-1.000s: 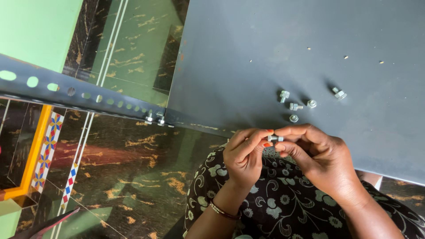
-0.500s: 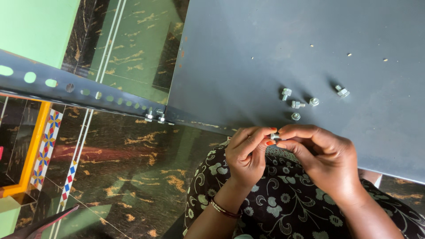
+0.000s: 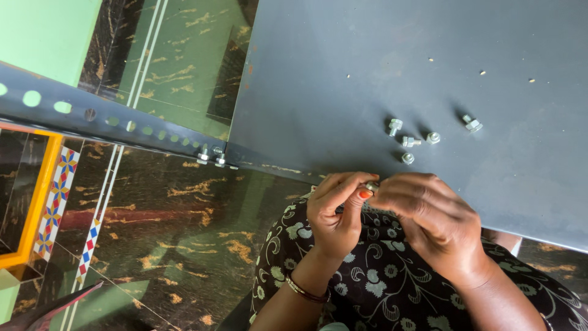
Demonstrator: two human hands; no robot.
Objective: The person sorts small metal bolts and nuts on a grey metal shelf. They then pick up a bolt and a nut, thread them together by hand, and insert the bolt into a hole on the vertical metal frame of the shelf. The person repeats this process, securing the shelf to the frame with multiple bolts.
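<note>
Bright, even daylight; bolts (image 3: pixel 409 140) cast short soft shadows; sharp focus, perhaps slight softness at edges.

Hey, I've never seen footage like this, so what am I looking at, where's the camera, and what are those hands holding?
The camera sits on a person's head and looks down at their own two hands above their lap. The left hand and right hand pinch a small silver bolt between the fingertips. Just beyond lies a dark grey metal sheet with five loose bolts and nuts scattered on it. A perforated metal bar is bolted to the sheet's edge. Below is patterned floor.
</note>
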